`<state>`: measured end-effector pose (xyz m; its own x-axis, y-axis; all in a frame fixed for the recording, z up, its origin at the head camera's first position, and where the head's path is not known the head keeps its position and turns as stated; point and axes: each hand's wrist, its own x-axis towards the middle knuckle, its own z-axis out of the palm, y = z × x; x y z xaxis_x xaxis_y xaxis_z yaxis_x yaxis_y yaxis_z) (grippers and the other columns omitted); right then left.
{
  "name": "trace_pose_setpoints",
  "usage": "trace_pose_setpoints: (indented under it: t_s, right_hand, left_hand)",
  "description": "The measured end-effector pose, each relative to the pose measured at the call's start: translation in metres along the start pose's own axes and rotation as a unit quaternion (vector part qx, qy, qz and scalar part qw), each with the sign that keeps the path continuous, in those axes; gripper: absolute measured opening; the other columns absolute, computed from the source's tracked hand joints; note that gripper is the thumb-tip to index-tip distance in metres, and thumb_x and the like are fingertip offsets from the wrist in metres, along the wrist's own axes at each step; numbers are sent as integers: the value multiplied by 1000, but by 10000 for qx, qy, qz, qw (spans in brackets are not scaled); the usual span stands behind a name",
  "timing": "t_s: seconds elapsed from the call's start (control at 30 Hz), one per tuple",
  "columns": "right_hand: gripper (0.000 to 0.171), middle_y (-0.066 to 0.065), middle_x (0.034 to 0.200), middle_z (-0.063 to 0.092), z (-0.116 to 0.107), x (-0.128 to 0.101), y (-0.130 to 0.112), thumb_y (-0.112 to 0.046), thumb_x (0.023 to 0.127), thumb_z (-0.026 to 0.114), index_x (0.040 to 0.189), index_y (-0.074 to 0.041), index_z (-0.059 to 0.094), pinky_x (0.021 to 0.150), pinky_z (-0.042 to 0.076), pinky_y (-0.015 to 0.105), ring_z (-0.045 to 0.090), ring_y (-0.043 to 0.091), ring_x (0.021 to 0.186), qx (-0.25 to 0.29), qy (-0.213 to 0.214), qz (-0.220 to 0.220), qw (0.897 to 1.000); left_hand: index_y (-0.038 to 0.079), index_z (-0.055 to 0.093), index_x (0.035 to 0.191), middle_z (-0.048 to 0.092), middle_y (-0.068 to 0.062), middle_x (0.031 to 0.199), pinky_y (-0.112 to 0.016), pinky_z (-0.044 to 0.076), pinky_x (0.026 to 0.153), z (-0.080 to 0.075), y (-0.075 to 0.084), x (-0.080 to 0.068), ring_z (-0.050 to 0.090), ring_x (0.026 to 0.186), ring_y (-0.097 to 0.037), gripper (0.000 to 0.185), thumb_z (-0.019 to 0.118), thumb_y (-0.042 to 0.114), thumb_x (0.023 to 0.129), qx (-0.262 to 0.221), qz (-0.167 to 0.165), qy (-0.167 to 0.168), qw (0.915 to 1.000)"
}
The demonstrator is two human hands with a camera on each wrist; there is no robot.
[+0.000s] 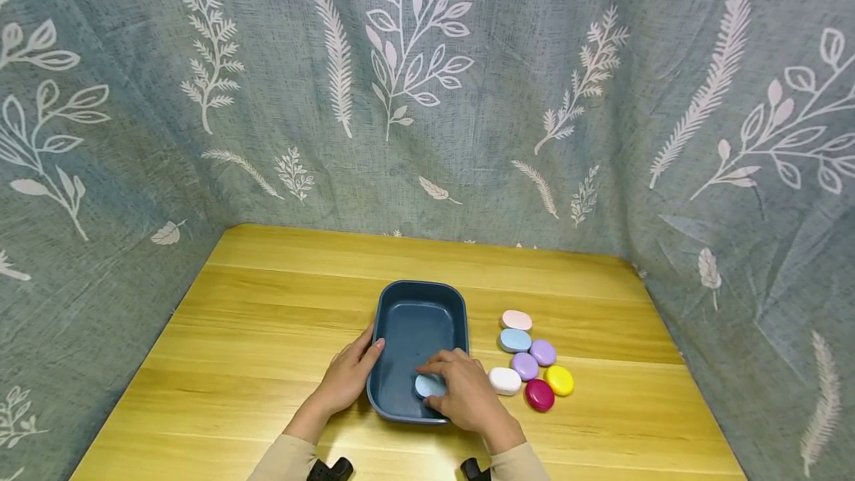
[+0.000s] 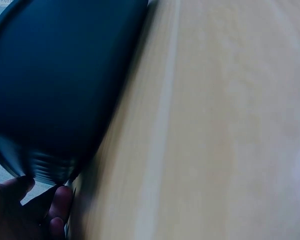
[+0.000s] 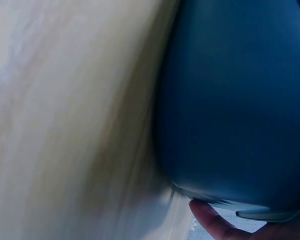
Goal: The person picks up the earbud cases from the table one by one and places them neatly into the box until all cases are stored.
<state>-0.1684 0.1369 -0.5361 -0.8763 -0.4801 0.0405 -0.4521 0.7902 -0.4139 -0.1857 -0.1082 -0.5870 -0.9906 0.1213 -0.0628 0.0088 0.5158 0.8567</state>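
Right hand (image 1: 467, 392) sets a light blue pebble (image 1: 427, 386) inside the dark blue tray (image 1: 399, 301).
Smooth, hard, probably slippery: pinch its edges; left hand (image 1: 347, 377) lies flat-fingered against the tray's rim.

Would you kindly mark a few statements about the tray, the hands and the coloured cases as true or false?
1. The right hand holds a light blue case inside the tray. True.
2. The left hand rests on the table, away from the tray. False: it touches the tray's left rim.
3. Seven cases lie on the table to the right of the tray. True: pink, blue, two purple, white, yellow and magenta.
4. The tray is red. False: it is dark blue.
5. The tray is full of cases. False: only the light blue case shows in it.
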Motion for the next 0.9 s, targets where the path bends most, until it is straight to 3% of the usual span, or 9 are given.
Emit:
trace_pose_setpoints:
  t_s: [0.33, 0.9]
  right_hand:
    - [45, -9, 119, 71, 2, -3, 2, -27, 83, 88, 126, -21, 76, 85, 45, 38, 60, 16, 109, 194, 252, -43, 9995]
    - [45, -9, 122, 69, -5, -8, 3, -29, 85, 87, 127, -19, 76, 97, 46, 48, 60, 14, 111, 552, 717, -190, 9957]
  left_hand:
    - [24, 33, 164, 45, -11, 163, -66, 30, 120, 0, 1, 0, 40, 151, -41, 68, 38, 61, 107, -2, -28, 23, 10000]
    - [24, 34, 164, 45, -11, 163, -66, 30, 120, 1, 1, 1, 40, 150, -41, 67, 39, 60, 107, -25, 2, 28, 10000]
